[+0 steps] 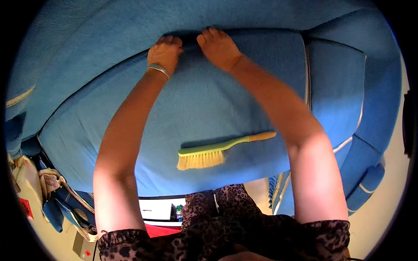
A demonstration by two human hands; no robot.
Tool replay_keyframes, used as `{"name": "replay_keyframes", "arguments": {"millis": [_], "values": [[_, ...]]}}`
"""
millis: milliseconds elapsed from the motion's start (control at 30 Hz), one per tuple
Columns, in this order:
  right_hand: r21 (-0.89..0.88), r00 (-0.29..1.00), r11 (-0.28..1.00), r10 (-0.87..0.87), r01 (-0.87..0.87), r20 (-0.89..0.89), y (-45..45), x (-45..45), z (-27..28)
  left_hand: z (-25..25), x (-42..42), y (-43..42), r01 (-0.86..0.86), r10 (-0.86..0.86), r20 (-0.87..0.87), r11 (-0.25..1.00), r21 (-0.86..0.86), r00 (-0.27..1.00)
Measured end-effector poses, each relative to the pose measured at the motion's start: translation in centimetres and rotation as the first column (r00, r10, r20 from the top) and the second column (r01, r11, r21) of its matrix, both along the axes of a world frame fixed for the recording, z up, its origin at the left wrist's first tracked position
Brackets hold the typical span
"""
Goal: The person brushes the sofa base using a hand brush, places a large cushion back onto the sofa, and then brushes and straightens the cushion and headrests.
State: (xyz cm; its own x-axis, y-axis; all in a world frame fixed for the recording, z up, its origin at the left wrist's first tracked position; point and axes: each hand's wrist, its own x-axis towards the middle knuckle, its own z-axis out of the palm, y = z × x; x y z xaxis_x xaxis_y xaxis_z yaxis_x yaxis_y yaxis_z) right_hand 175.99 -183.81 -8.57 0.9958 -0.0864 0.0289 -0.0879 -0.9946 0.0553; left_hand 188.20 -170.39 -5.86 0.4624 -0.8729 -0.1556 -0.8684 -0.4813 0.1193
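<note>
Both hands are at the far edge of a blue sofa seat (209,104), where it meets the backrest (174,15). My left hand (164,54), with a bracelet at the wrist, is closed, its curled fingers on the blue sofa cover at the crease. A short gap to the right, my right hand (217,48) is also closed on the cover there; its fingertips are partly hidden in the fold. Nearer to me, a bed brush (226,145) with a green and wooden handle and pale bristles lies on the seat, touched by neither hand.
On the right are another seat section (335,82) with white piping and the sofa's arm (381,100). Crumpled fabric items (56,187) lie at the lower left. Behind me stand a white drawer unit (156,209) and a small bottle (179,213).
</note>
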Motion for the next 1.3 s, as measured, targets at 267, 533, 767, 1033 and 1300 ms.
{"name": "replay_keyframes", "arguments": {"millis": [267, 533, 767, 1033, 1300], "values": [[0.363, 0.963, 0.912, -0.248, 0.193, 0.110, -0.4, -0.1, -1.7, -4.4, -2.7, 0.4, -0.193, 0.229, 0.043, 0.896, -0.401, 0.972], [0.265, 0.987, 0.955, -0.153, 0.133, 0.056, -5.6, -4.7, -1.0, -4.4, -2.2, 1.4, -0.116, 0.178, 0.185, 0.945, -0.305, 0.966], [0.078, 0.903, 0.915, -0.374, 0.397, -0.214, -4.9, -2.3, -0.9, -2.6, -0.1, 1.5, -0.265, 0.260, 0.063, 0.960, 0.095, 0.964], [0.295, 0.873, 0.833, -0.382, 0.468, -0.304, -8.0, -3.4, -1.0, -2.2, 3.0, 2.7, -0.430, 0.466, -0.325, 0.885, 0.180, 0.823], [0.143, 0.748, 0.775, -0.516, 0.615, -0.417, -10.1, -5.8, 0.6, -1.8, 5.4, 8.4, -0.424, 0.448, -0.052, 0.873, 0.240, 0.893]]}}
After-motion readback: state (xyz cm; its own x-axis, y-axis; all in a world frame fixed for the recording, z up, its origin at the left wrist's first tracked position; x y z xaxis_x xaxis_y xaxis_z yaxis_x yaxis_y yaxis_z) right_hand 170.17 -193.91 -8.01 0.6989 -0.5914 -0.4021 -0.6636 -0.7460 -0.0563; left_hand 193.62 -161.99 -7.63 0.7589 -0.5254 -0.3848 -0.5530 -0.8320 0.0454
